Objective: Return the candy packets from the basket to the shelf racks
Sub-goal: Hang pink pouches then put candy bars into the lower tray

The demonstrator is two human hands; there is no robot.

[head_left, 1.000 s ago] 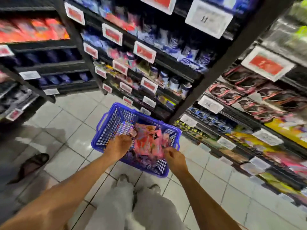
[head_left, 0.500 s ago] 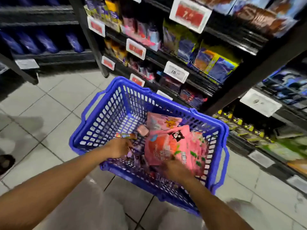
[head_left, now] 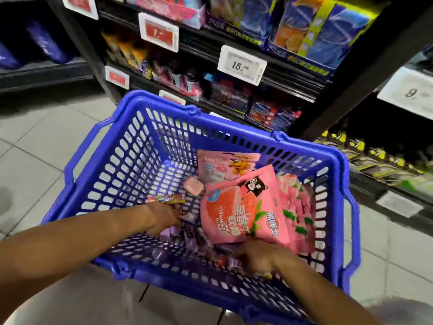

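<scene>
A blue plastic basket [head_left: 150, 113] stands on the tiled floor before the shelf racks [head_left: 290, 66]. A large pink strawberry-gummy packet [head_left: 241, 207] lies in it over more pink packets [head_left: 297, 207]. Behind them is a pink packet with a yellow cartoon figure [head_left: 225, 165]. A small pink square candy [head_left: 193, 187], a colourful candy bar [head_left: 167, 198] and several small purple wrapped candies [head_left: 194, 238] lie on the basket bottom. My left hand [head_left: 161, 216] reaches in among the small candies, fingertips hidden. My right hand [head_left: 260, 256] is down at the near wall below the pink packets, fingers buried in sweets.
The racks hold boxed and bagged sweets, with price tags reading 15 [head_left: 241, 64] and 7 [head_left: 159, 32]. A lower rack at right carries yellow-and-black packets [head_left: 375, 158]. Grey floor tiles [head_left: 35, 160] lie left of the basket. My knees are below the basket.
My view has closed in on the basket. Both hands have gone deeper inside; the right hand has slid from the pink packet's edge down to the near wall.
</scene>
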